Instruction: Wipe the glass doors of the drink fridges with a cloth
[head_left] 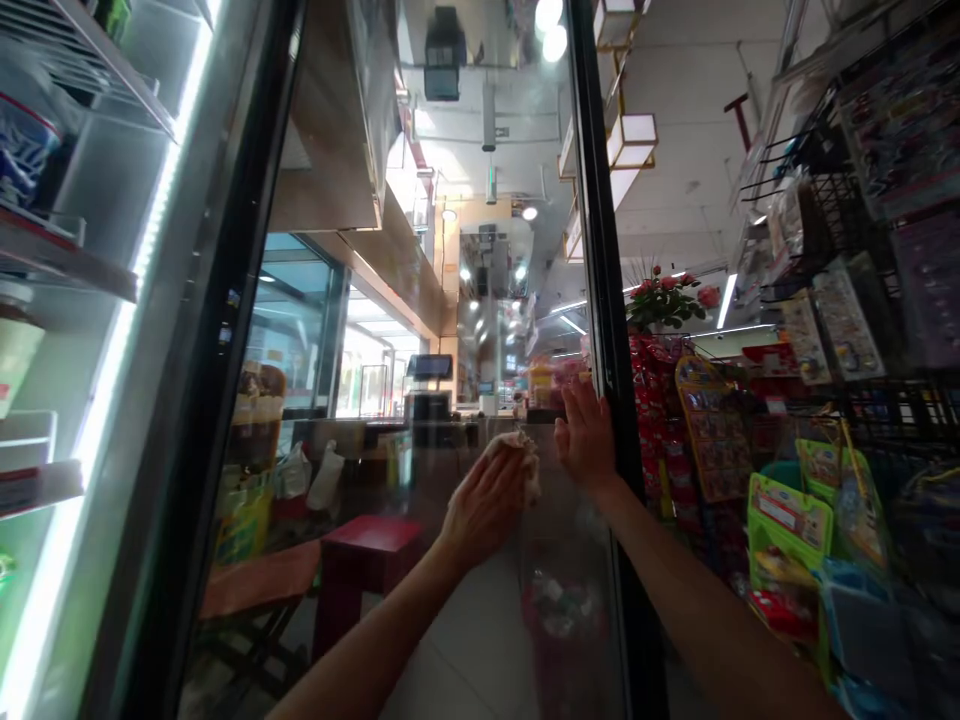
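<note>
While the left hand (pixel 487 500) presses against the glass door (pixel 472 620), the cloth (pixel 532 478) sits beneath its fingers and palm, pinned to the pane. Grip on that side: fingers drawn together and laid nearly straight over the cloth, holding it. Cloth edge juts out past the fingertips and along the thumb side, toward the right hand (pixel 586 440). That hand is unclasped, fingers extended, laid on the pane just beside the black frame (pixel 600 260); a gap separates it from the cloth.

Cloth: pale, off-white to beige, bunched and wrinkled, soft-edged; finer detail blurred. Glass: shiny, with lights and shop interior showing in it; cannot tell what is reflected and what is seen through.

To the left, a fridge (pixel 124 175) with a bright light strip (pixel 112 370) down its side. Upper shelf bears a blue-labelled pack (pixel 28 150); the next one down, a pale jar (pixel 18 345), partly cut off. To the right, a black wire rack (pixel 829 215) hung with clear packets; lower, green toy packs (pixel 793 510).
</note>
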